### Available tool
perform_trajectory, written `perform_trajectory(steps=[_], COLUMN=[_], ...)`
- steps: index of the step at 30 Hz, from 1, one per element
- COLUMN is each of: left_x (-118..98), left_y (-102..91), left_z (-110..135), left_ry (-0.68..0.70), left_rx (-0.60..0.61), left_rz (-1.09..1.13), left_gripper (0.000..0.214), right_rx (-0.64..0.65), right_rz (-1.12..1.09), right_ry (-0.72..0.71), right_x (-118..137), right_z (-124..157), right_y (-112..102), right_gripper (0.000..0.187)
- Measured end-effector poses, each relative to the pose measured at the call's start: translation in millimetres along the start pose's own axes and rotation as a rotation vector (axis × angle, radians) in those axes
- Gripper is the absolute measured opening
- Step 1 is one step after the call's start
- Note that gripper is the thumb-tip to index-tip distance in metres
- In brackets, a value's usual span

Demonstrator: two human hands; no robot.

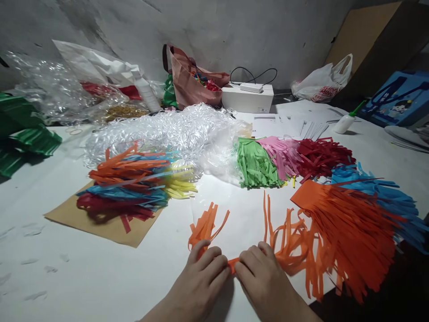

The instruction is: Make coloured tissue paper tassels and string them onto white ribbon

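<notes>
My left hand point(205, 276) and my right hand point(261, 277) are side by side at the table's front, fingers curled over a strip of orange fringed tissue paper point(232, 265). A short stretch of its rolled or folded middle shows between them. Loose orange strands fan out past both hands, a small bunch beyond the left and longer ones beyond the right. Just right of my right hand lies a thick stack of orange fringed paper point(351, 232), its uncut end toward the middle of the table. My thumbs are mostly hidden.
Green point(258, 163), pink point(280, 152), dark red point(323, 156) and blue fringes point(378, 188) lie behind. Left, mixed tassels point(134, 179) rest on brown paper point(124, 235). Clear shiny strands point(161, 129), a glue bottle point(346, 123), a white box point(248, 99) and a pink bag point(189, 85) stand farther back.
</notes>
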State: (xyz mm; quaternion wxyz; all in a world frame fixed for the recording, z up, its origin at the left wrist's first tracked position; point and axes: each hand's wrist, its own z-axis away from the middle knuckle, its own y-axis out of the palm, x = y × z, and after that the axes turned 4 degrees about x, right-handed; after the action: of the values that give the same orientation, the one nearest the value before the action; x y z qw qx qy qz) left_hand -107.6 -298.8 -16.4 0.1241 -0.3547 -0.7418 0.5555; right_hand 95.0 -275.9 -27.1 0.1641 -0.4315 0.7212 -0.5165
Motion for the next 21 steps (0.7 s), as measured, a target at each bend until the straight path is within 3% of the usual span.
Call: perform_trajectory(steps=[3,8,12,16,21], left_x=[0,-5,-6,-3,-1], left_y=[-2.3,-5.2,-5.8,-7.5,-7.4], left_z=[7,17,16,18,19], left_ry=[-0.055,-0.232,-0.33,-0.329,-0.389], left_rx=[-0.006,-0.144,-0.06,0.0,-0.01], left_rz=[0.069,0.204,0.282,0.269,0.197], left_gripper=[0.022,0.021,0.022,0.022,0.023], right_rx=[-0.006,-0.036,-0.001,0.048,0.113], right_rz=[0.022,-0.012,-0.008,0.049,0.054], right_ry=[0.014,0.121,0.108,0.066,0.123], right_x=[-5,-13,-8,-7,-16], right_z=[10,22,13,8,11], right_y=[-1,-6,-6,0,-1], right_gripper=[0.031,0.021,0.012,0.023,0.021])
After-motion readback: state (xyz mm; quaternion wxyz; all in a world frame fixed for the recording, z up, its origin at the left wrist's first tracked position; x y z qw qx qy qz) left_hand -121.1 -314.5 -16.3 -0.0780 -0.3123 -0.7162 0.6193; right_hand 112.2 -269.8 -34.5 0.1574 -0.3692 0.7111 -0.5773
